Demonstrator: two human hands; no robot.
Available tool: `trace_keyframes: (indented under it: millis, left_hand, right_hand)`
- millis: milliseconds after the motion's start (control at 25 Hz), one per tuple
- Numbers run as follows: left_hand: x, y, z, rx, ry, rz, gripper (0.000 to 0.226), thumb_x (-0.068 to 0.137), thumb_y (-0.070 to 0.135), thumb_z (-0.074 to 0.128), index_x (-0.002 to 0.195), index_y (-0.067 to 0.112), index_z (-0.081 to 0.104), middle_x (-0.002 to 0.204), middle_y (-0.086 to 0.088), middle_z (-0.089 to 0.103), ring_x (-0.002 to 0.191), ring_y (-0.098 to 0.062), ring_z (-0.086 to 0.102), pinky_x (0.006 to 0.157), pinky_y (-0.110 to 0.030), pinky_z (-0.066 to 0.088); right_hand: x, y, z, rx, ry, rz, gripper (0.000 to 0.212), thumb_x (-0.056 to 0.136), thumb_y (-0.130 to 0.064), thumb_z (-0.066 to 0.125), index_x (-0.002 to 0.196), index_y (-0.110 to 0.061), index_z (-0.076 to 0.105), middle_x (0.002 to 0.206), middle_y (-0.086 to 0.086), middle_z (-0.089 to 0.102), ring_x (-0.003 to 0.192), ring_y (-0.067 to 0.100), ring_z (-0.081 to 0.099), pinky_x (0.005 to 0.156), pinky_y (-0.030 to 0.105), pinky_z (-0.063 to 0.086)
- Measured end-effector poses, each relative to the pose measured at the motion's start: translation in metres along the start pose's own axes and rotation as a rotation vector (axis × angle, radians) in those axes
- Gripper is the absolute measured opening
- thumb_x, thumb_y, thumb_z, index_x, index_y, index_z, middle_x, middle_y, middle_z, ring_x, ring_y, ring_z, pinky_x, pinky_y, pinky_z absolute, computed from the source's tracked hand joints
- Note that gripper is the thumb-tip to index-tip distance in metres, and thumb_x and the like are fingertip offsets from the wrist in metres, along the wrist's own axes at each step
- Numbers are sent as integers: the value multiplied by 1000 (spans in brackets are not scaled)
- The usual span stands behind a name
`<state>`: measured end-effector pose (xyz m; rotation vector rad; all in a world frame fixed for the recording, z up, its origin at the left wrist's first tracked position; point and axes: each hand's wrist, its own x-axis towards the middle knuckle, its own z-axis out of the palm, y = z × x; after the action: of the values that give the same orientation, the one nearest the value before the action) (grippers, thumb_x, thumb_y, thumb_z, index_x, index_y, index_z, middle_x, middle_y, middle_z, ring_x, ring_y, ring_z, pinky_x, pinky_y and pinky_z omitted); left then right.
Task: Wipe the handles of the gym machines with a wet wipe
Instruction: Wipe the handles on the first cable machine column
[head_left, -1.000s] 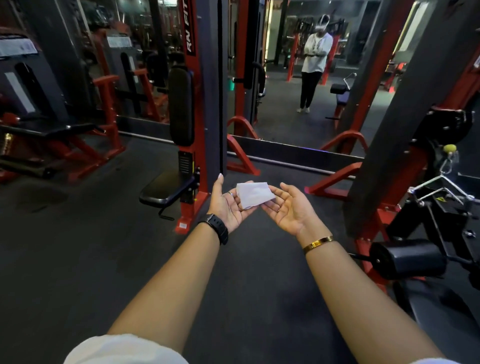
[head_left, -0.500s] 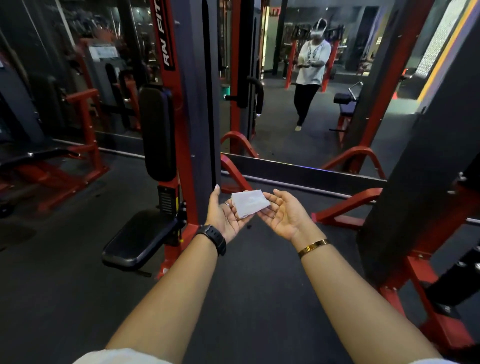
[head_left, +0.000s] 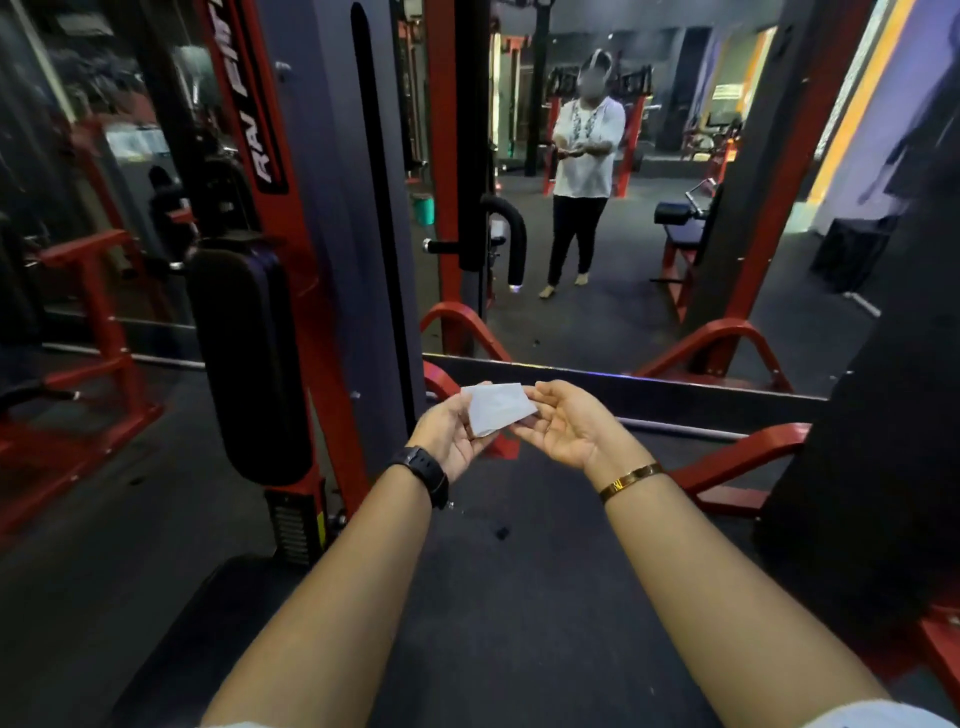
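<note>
Rubber floor (head_left: 493, 597), dark and matte. Wipe (head_left: 498, 410), white, thin, folded to a rough rectangle, sits between both hands, clear of every machine. Left hand (head_left: 451, 436) grips its lower corner, fingers curled; right hand (head_left: 569, 431) lies palm up, fingers loose, tips touching its right edge. Black watch (head_left: 423, 475) left, gold bangle (head_left: 631, 478) right. Judgement: wiping not begun; all handles left. Beside, glossy padded backrest (head_left: 244, 353) on a red-and-grey steel upright (head_left: 322, 208). Beyond, a curved foam-sleeved handle (head_left: 514, 234), nearest target, well apart from the wipe. Mirror (head_left: 623, 312) behind, along the wall.
</note>
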<state>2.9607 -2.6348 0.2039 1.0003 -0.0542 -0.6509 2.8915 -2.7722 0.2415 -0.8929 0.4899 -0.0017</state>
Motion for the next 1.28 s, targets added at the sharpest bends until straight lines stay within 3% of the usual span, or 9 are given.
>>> trace_keyframes:
  millis: [200, 320, 640, 760, 920, 1040, 1120, 1200, 1280]
  left_hand:
    - [111, 57, 1, -13, -63, -7, 24, 100, 14, 40, 106, 9, 63, 109, -12, 66, 96, -22, 64, 91, -35, 49]
    - [162, 80, 10, -51, -93, 2, 23, 99, 12, 41, 107, 8, 62, 106, -11, 66, 90, -21, 65, 76, -29, 56]
    - [295, 128, 35, -60, -90, 102, 24, 100, 15, 40, 109, 4, 60, 96, -11, 67, 87, -21, 64, 71, -28, 55]
    - [339, 144, 44, 55, -116, 248, 32, 102, 12, 37, 124, -4, 53, 107, -14, 63, 95, -21, 62, 83, -30, 53]
    - [377, 156, 57, 305, -133, 442, 31, 101, 8, 38, 128, 0, 52, 120, -15, 60, 103, -14, 61, 96, -28, 48]
    - [410, 165, 49, 762, -166, 688, 33, 102, 15, 41, 133, 11, 53, 136, -11, 55, 126, -15, 50, 111, -32, 35]
    - [439, 180, 40, 1248, -106, 1064, 43, 101, 20, 37, 142, 8, 42, 149, -13, 38, 142, -20, 27, 118, -34, 18]
    - [468, 194, 32, 1503, -15, 1381, 51, 98, 24, 33, 145, 5, 34, 153, -15, 29, 144, -25, 18, 117, -42, 14]
    - [491, 207, 26, 1565, 106, 1459, 55, 96, 25, 34, 147, 7, 30, 155, -14, 26, 145, -27, 15, 116, -45, 12]
  right_hand:
    - [94, -52, 27, 58, 9, -80, 14, 96, -7, 42, 95, -3, 56, 105, 15, 64, 94, 25, 64, 90, 40, 51]
    - [139, -80, 35, 93, 27, -134, 13, 96, -5, 44, 92, -2, 57, 101, 16, 66, 92, 25, 65, 85, 39, 53]
    - [268, -158, 36, 98, -60, -164, 15, 89, -2, 56, 103, 3, 58, 100, 19, 62, 78, 24, 67, 72, 36, 60]
    - [304, -180, 50, 3, -161, -149, 20, 88, 0, 55, 107, 3, 60, 101, 16, 64, 81, 24, 67, 70, 32, 59]
    - [344, -202, 62, -171, -183, -204, 28, 85, -1, 61, 113, 3, 58, 113, 21, 64, 101, 30, 63, 92, 37, 53]
    - [365, -214, 66, -186, -128, -243, 9, 87, -4, 62, 94, -9, 58, 95, 13, 66, 82, 22, 68, 67, 33, 59]
    - [376, -223, 73, -164, -36, -339, 8, 90, -5, 60, 89, -12, 55, 92, 10, 65, 71, 18, 67, 53, 29, 57]
    - [388, -234, 80, -100, 47, -479, 9, 89, -1, 59, 91, -9, 55, 99, 15, 63, 75, 20, 67, 60, 31, 59]
    - [400, -244, 84, -79, 97, -634, 21, 80, 0, 66, 99, -6, 58, 107, 19, 63, 83, 23, 67, 67, 30, 58]
